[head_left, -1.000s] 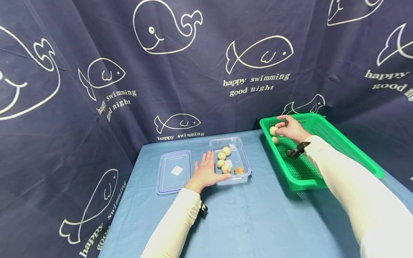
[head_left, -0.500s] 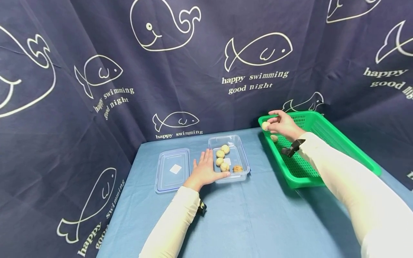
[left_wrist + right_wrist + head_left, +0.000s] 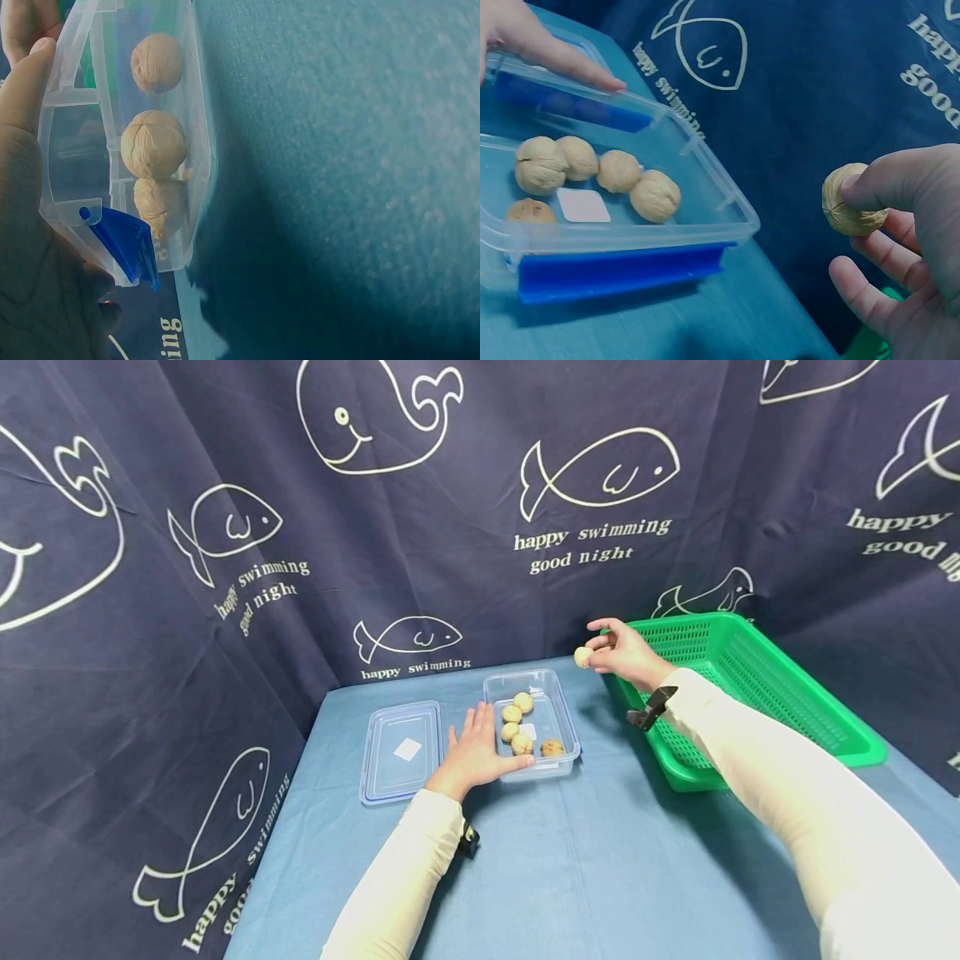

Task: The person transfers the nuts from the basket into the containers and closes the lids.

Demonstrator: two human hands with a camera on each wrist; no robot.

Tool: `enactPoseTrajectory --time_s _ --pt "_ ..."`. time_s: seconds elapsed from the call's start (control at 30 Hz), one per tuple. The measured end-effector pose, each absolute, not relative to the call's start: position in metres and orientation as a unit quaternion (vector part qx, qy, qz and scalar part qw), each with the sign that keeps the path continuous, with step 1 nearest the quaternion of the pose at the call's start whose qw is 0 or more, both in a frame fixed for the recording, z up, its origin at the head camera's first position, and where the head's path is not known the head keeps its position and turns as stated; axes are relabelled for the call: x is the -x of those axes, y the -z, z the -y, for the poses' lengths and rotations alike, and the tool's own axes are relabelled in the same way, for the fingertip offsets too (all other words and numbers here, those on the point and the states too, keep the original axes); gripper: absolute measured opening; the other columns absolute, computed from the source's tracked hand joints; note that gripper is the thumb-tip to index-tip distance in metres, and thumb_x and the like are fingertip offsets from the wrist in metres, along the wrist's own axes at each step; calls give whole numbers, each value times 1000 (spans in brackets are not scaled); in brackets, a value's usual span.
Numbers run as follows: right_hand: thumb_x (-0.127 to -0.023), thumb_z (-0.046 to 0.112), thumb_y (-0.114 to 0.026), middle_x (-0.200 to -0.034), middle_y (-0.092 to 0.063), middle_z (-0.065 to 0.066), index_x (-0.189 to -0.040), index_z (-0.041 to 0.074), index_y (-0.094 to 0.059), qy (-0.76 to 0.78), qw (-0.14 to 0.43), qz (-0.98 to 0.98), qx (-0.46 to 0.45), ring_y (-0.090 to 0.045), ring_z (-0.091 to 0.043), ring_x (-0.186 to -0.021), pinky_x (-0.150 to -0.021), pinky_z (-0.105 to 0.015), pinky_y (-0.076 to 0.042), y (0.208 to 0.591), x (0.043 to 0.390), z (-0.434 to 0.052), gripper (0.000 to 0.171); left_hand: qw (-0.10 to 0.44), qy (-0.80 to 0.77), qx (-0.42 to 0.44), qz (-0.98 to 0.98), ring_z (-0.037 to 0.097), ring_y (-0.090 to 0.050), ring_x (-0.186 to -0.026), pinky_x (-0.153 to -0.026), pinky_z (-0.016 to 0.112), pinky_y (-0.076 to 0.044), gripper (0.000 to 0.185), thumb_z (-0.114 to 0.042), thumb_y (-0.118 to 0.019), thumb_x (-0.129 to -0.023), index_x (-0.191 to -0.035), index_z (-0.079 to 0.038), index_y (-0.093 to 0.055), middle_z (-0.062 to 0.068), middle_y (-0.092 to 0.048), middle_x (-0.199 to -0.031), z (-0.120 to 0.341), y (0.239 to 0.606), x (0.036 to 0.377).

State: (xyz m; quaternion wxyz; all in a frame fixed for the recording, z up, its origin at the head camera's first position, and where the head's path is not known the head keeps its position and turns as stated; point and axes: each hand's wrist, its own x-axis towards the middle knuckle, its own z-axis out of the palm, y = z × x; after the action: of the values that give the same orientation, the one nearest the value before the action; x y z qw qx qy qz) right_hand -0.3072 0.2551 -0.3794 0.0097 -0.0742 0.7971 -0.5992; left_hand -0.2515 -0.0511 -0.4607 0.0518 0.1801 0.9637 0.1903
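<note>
Fingers of the right hand [image 3: 626, 653] around one walnut [image 3: 582, 657], five walnuts [image 3: 519, 724] in the container [image 3: 567, 727], left hand [image 3: 476, 755] flat.

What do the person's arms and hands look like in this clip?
Both arms wear long cream-white sleeves down to the wrists. The left hand and right hand are bare: no gloves, and no rings that the views show. Each wrist carries a small black device, the right one sticking out from the cuff, the left one under the forearm.
</note>
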Motion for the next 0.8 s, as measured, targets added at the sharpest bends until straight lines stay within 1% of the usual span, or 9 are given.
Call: enactPoseTrajectory --time_s 0.13,0.33,0.5,0.6,0.8 --pt "-93 -2 -66 -125 -53 -24 -152 0 -30 598 15 -797 82 -64 -12 -88 -74 -24 -55 382 307 -246 70 51 -189 -178 -964 28 -2 -156 -119 64 -8 128 -85 -60 -75 -164 -10 -6 11 -7 -170 52 459 250" --pt "-91 -3 -68 -124 -55 -26 -150 0 -35 594 16 -800 80 -65 -13 -87 -75 -26 -55 387 307 -230 67 55 -190 -176 -964 28 -2 -156 -119 65 -8 128 -84 -61 -75 -164 -10 -6 12 -8 -170 52 458 250" --pt "-89 -6 -69 -122 -57 -27 -147 -1 -38 597 16 -798 85 -64 -13 -85 -72 -23 -54 393 307 -216 66 58 -190 -174 -964 29 0 -156 -119 65 -6 128 -83 -62 -75 -164 -10 -5 12 -6 -170 51 462 253" --pt "-90 -6 -69 -123 -55 -27 -148 -1 -38 600 25 -796 83 -63 -14 -86 -71 -23 -54 396 307 -209 66 56 -193 -174 -964 30 -1 -156 -119 65 -6 129 -84 -62 -75 -164 -9 -5 12 -6 -170 50 464 254" --pt "-88 -7 -69 -120 -58 -25 -146 0 -39 589 43 -802 88 -64 -20 -91 -78 -30 -56 402 306 -196 65 62 -193 -172 -964 31 -2 -156 -119 64 -6 129 -84 -62 -74 -164 -9 -5 11 -5 -170 50 464 256"
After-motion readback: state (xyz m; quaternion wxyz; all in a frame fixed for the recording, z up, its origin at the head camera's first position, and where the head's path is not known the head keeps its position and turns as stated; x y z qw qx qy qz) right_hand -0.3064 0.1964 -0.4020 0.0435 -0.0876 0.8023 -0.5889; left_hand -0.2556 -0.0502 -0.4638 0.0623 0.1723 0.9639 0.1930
